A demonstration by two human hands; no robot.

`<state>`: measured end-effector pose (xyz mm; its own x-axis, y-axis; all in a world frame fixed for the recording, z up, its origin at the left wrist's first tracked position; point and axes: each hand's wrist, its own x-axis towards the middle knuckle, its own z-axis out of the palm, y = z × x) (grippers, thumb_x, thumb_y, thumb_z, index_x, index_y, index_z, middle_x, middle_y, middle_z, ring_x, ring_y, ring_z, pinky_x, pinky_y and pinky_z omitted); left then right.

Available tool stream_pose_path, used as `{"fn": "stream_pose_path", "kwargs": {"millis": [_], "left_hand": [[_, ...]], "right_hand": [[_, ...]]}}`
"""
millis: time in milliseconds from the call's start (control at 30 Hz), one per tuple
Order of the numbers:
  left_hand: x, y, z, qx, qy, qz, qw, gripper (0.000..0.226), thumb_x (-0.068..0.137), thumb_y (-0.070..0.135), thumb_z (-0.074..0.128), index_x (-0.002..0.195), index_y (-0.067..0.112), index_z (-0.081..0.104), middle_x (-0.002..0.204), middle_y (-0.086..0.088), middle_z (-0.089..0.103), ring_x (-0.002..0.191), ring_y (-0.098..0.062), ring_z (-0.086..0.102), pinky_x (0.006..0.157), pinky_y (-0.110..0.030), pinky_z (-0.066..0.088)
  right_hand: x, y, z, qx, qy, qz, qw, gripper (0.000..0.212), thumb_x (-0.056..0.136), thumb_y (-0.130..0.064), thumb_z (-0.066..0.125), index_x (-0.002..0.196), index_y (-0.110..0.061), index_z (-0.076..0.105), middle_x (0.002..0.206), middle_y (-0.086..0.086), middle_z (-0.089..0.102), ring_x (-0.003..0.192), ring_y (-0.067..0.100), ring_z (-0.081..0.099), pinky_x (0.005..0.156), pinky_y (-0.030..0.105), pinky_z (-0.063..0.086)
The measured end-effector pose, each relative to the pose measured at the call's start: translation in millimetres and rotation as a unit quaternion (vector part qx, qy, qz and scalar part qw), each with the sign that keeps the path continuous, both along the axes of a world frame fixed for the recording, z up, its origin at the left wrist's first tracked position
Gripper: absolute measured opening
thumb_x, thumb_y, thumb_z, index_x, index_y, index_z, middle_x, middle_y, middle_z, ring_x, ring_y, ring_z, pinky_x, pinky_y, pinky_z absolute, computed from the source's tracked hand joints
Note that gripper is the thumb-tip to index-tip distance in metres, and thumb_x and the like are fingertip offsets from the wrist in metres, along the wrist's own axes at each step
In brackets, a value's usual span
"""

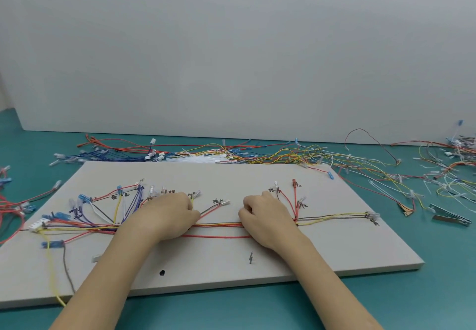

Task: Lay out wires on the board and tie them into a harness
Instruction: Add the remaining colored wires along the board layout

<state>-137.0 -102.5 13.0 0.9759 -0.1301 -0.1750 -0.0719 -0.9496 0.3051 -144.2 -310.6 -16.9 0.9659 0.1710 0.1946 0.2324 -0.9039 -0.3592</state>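
Both hands rest knuckles-up on the grey board (296, 257): the left hand (168, 216) and right hand (265, 216) each have fingers curled down onto the wire bundle (219, 225) that runs horizontally between them, apparently pinching it, though the fingertips are hidden beneath the knuckles. A loose red wire (216, 237) sags just below the bundle. Left of the hands the wires fan out to blue terminals (83, 197) and a white connector (36, 225); right of them, branches reach a red terminal (294, 182). Spare wires (257, 153) lie heaped on the teal table (257, 309) beyond the board, and a metal clip (449, 219) sits at the right.
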Motion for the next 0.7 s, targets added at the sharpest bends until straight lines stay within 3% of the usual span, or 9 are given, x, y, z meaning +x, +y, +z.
{"fn": "stream_pose_path", "kwargs": {"millis": [167, 333, 700], "left_hand": [[-12, -9, 1, 0.093, -0.035, -0.014, 0.995, 0.033, 0.098, 0.028, 0.034, 0.066, 0.018, 0.034, 0.089, -0.011, 0.053, 0.081, -0.026, 0.042, 0.072, -0.034, 0.035], [-20, -6, -9, 0.081, -0.092, -0.025, 0.992, 0.034, 0.099, 0.026, 0.029, 0.066, 0.019, 0.033, 0.070, 0.001, 0.038, 0.079, -0.024, 0.034, 0.073, -0.036, 0.030], [-26, -21, -20, -0.003, -0.118, -0.066, 0.991, 0.034, 0.099, 0.026, 0.032, 0.066, 0.018, 0.031, 0.066, -0.001, 0.039, 0.070, -0.022, 0.032, 0.068, -0.038, 0.028]], "right_hand": [[2, -5, 2, 0.024, 0.034, 0.005, 0.999, 0.029, 0.088, -0.026, 0.044, 0.063, -0.013, 0.037, 0.069, 0.006, 0.045, 0.075, 0.023, 0.042, 0.055, 0.034, 0.028], [3, -6, 4, 0.025, 0.050, 0.006, 0.998, 0.029, 0.087, -0.028, 0.045, 0.069, -0.005, 0.045, 0.072, 0.010, 0.048, 0.066, 0.027, 0.043, 0.056, 0.035, 0.031], [-2, -32, 7, 0.052, 0.085, -0.011, 0.995, 0.029, 0.084, -0.024, 0.051, 0.061, -0.014, 0.037, 0.062, 0.004, 0.039, 0.059, 0.021, 0.037, 0.055, 0.034, 0.029]]}}
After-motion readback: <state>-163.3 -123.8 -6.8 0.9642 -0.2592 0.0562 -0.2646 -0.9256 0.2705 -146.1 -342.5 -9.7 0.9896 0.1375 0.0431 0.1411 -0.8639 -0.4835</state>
